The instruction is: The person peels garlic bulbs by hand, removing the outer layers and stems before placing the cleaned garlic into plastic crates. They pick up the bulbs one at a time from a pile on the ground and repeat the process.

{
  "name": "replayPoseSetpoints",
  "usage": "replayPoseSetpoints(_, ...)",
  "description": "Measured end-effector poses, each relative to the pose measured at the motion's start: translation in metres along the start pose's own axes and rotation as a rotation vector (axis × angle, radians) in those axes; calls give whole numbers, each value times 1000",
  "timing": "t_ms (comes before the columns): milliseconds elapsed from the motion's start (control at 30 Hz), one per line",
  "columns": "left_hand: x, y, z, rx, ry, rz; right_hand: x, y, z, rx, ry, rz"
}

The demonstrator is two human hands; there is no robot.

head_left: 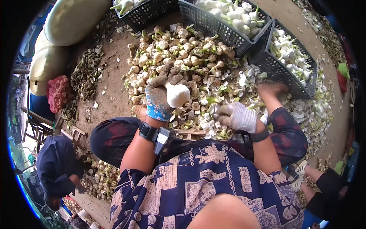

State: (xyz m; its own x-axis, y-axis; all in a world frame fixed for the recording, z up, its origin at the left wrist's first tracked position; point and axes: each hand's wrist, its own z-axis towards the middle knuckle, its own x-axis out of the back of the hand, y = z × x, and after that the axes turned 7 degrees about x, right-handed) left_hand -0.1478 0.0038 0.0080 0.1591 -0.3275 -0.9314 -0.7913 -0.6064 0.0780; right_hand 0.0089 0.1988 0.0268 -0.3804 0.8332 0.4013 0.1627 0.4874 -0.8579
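Note:
My left hand (158, 93), in a soil-stained glove with a blue floral cuff, is closed around a clean white garlic bulb (178, 95). To its right, my right hand (237, 116) wears a pale knitted glove. Its fingers are curled in and slightly blurred, and what they hold, if anything, cannot be made out. Both hands hover over the near side of a heap of untrimmed garlic bulbs (171, 49) with soiled skins and green stem stubs. Loose garlic peels (249, 76) lie scattered beyond my right hand.
Dark plastic crates (228, 28) of white garlic stand along the far side, one more crate (284, 70) at right. Large pale rounded sacks (72, 23) and a red net bag (59, 91) are at left. A co-worker (57, 164) bends over another garlic pile (102, 177).

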Motion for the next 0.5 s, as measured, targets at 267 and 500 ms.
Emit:
replayPoseSetpoints(267,31,-4,18,-84,74,158,-21,-33,59,96,274,187)
replayPoseSetpoints(500,49,11,24,-215,214,133,0,-10,39,77,-43,-38)
